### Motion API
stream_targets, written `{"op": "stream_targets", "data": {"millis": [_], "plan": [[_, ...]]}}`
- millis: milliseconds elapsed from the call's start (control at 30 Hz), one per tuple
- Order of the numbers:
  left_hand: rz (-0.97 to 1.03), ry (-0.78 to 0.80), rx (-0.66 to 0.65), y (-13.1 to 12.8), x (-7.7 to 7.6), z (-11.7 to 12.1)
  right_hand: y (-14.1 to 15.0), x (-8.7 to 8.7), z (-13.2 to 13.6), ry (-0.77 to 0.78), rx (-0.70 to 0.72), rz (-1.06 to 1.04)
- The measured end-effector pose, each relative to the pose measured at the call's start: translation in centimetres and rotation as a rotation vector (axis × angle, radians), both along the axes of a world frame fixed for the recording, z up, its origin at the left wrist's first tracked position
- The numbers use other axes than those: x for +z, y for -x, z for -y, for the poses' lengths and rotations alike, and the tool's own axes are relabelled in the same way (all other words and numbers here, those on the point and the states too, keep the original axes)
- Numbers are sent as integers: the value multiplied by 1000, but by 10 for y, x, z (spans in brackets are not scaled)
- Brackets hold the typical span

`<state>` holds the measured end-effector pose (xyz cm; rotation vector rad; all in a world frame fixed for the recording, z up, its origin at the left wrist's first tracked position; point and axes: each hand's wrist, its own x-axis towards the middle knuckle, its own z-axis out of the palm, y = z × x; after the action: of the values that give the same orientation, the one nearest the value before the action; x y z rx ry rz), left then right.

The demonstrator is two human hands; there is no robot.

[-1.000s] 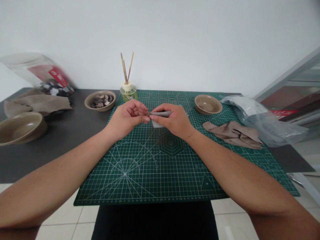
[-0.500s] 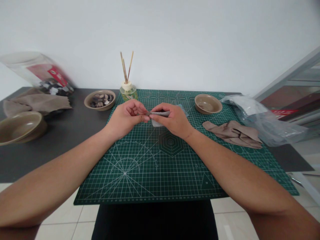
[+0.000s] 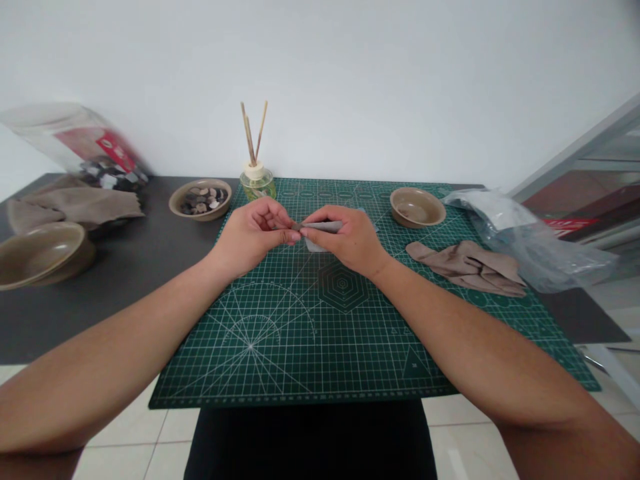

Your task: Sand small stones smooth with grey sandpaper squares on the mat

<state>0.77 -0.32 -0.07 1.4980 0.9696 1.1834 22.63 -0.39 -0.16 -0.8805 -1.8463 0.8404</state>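
Above the green cutting mat [image 3: 280,360], my two hands meet at the fingertips. My left hand [image 3: 253,233] pinches a small brownish piece [image 3: 297,227] between thumb and forefinger; the fingers cover most of it, so its kind does not show. A thin grey folded sheet [image 3: 327,227] is gripped in my right hand [image 3: 353,240], whose thumb and forefinger press against the small piece. Below and behind the right hand, a pale grey-blue item [image 3: 314,247] shows in part, mostly hidden by the fingers.
At left, a bowl [image 3: 200,200] holds small brown and dark pieces, beside a reed diffuser [image 3: 257,181]. Farther left are another bowl [image 3: 40,257], a brown cloth [image 3: 90,207] and a clear jar [image 3: 75,140]. Rightward lie a bowl [image 3: 417,208], a crumpled cloth [image 3: 470,267] and a plastic bag [image 3: 540,247].
Both hands keep almost the same place and grip. The grey sheet in the right hand has tilted slightly; the whole view has shifted a little.
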Motion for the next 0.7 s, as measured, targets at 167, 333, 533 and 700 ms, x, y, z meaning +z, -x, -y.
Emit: {"op": "stream_targets", "data": {"millis": [167, 333, 533, 700], "plan": [[-4, -10, 5, 0, 1, 0, -1, 0, -1, -23, 14, 9], [11, -7, -10, 1, -3, -1, -1, -4, -5, -19, 60, -10], [-22, 4, -12, 1, -3, -1, 0, -4, -5, 13, 63, -2], [-23, -1, -18, 1, -1, -1, 0, -2, -3, 18, 45, 5]]}}
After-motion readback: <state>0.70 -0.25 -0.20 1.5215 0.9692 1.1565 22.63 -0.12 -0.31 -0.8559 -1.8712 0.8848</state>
